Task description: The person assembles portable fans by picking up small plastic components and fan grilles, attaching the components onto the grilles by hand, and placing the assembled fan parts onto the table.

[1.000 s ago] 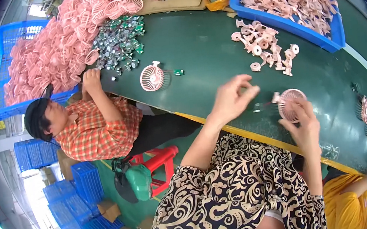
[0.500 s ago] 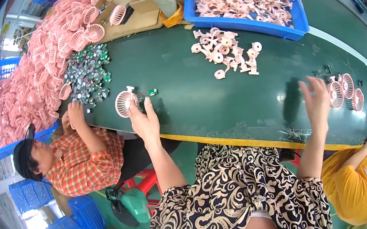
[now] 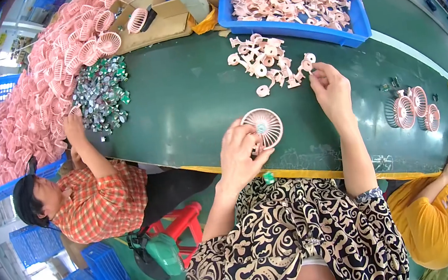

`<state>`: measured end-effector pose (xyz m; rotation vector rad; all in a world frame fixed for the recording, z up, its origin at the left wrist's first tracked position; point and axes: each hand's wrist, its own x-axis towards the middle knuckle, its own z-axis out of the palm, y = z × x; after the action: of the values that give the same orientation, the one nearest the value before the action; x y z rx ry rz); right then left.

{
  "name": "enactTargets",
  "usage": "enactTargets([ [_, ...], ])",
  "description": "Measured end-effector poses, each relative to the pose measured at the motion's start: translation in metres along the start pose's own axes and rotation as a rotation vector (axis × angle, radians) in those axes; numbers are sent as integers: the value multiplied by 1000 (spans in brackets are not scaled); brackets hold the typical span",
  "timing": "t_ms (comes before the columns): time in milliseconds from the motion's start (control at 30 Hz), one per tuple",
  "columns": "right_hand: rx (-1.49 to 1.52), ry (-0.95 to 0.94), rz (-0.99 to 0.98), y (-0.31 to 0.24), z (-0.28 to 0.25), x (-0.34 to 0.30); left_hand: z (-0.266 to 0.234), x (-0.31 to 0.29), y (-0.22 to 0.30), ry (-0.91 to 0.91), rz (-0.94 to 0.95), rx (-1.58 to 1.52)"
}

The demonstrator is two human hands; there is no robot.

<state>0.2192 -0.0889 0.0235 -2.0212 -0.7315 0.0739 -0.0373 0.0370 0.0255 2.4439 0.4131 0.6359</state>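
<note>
My left hand point(image 3: 240, 152) is closed round a pink fan housing point(image 3: 265, 127), its slatted round face turned up, above the near part of the green table. A small green circuit board point(image 3: 268, 177) hangs below that hand, over the table's yellow edge. My right hand point(image 3: 331, 90) reaches to the right side of a loose pile of pale pink plastic brackets point(image 3: 270, 59). Its thumb and fingertips pinch one bracket point(image 3: 308, 63) with a ring-shaped end.
A blue tray point(image 3: 301, 37) full of brackets stands at the back. Left are heaped fan housings point(image 3: 43, 100), circuit boards point(image 3: 100, 93) and a co-worker in a checked shirt point(image 3: 104, 210). Finished-looking housings point(image 3: 404, 112) sit right, near another person in yellow point(image 3: 430, 224).
My left hand has picked up the fan housing and carried it right, toward me. My right hand has moved left from beside the right-hand housings to the bracket pile and taken hold of a bracket.
</note>
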Motion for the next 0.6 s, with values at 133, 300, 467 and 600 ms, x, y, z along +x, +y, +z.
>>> enactTargets([
  [133, 136, -25, 154, 11, -16, -31, 3, 2, 5, -112, 23, -136],
  [300, 290, -39, 253, 30, -39, -64, -5, 9, 11, -88, -140, 22],
  [467, 490, 46, 370, 34, -56, -83, -5, 5, -1, -52, -230, 56],
  [600, 160, 164, 269, 56, -70, -93, -2, 8, 2, -13, -197, 84],
])
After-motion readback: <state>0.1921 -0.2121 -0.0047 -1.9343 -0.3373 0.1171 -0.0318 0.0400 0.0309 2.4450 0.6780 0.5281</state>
